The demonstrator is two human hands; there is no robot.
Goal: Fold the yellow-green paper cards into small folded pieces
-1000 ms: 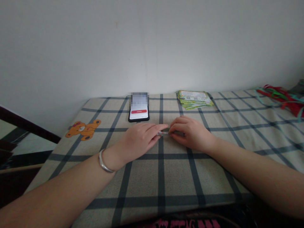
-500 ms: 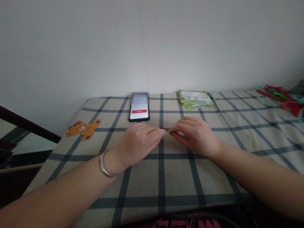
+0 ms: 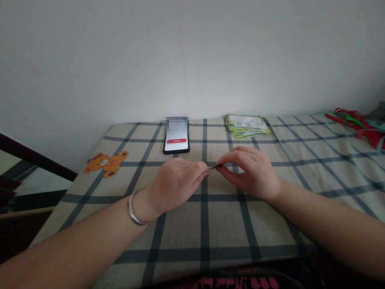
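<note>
My left hand (image 3: 176, 178) and my right hand (image 3: 251, 172) meet over the middle of a checked cloth (image 3: 210, 224). Both pinch the ends of a small thin strip (image 3: 213, 167) held between their fingertips, just above the cloth. The strip is dark and narrow; I cannot make out what it is. A silver bangle (image 3: 134, 208) circles my left wrist. Fingers of both hands are curled and pressed together.
A phone (image 3: 176, 138) with a lit screen lies beyond the hands near the wall. A stack of green printed sheets (image 3: 246, 125) sits at the back right. Red and green ribbons (image 3: 357, 124) lie at the far right. A bear print (image 3: 105, 163) marks the cloth's left side.
Both hands have lifted slightly off the cloth and their fingers have curled more. The thin strip now tilts up between the fingertips.
</note>
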